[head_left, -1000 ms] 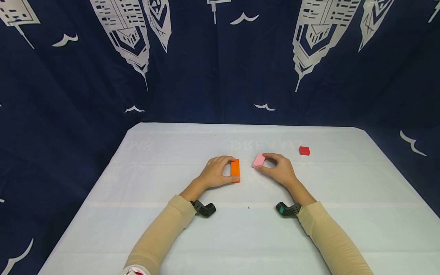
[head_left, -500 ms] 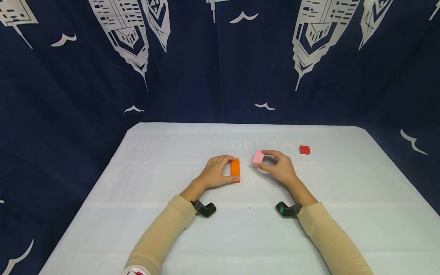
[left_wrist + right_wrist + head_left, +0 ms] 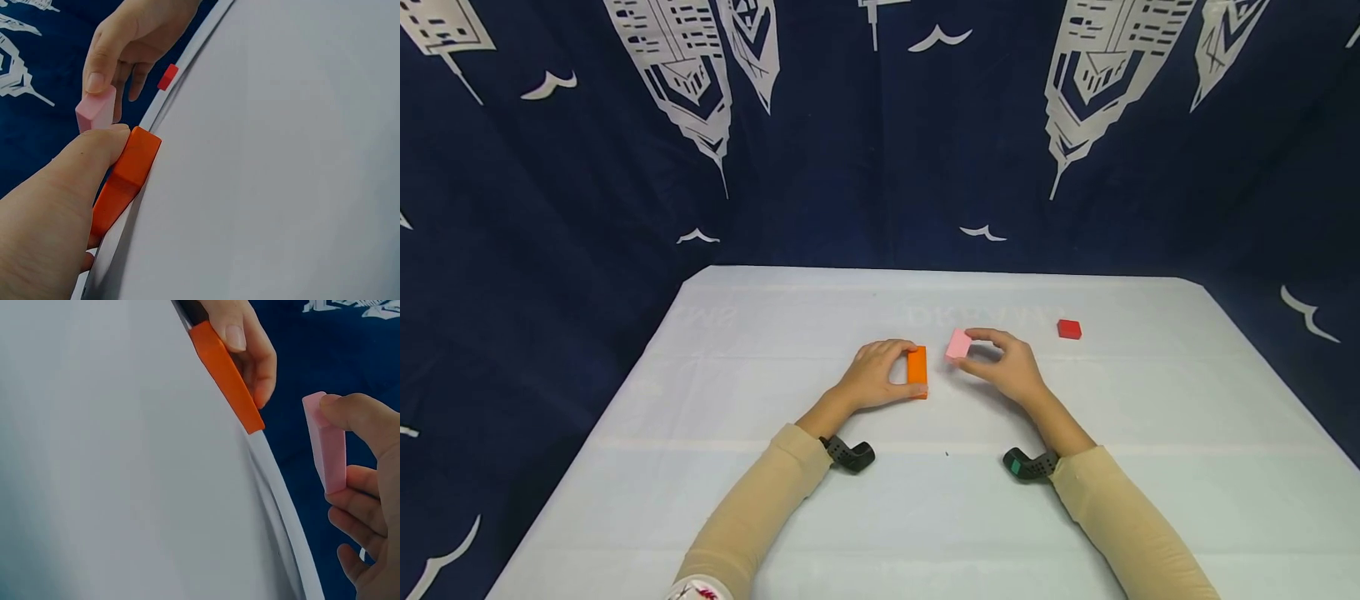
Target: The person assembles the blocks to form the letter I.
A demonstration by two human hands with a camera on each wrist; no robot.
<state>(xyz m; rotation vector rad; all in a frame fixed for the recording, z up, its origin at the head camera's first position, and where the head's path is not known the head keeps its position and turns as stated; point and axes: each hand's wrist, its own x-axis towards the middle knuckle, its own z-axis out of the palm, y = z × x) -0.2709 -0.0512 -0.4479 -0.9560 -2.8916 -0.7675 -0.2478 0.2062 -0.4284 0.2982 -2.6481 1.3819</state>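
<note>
An orange rectangular block (image 3: pixel 917 372) is pinched lengthwise between thumb and fingers of my left hand (image 3: pixel 874 377). It appears to stand on the white table, and the left wrist view shows its long side (image 3: pixel 128 178) up close. To its right, my right hand (image 3: pixel 1011 368) pinches a smaller pink block (image 3: pixel 957 345) by its two ends, thumb on the near one. The pink block is tilted and looks raised off the table, with a gap between it and the orange block. In the right wrist view the pink block (image 3: pixel 331 447) is plainly apart from the orange block (image 3: pixel 228 378).
A small red block (image 3: pixel 1070 329) lies on the table farther back, right of my right hand. The white-covered table (image 3: pixel 925 517) ends at a far edge before a dark blue curtain (image 3: pixel 820 192) with white prints. Dark devices are strapped to both wrists.
My right hand has lifted the pink block slightly and brought it a little left, toward the orange block. The left hand and orange block stay in place; the head view has shifted a bit.
</note>
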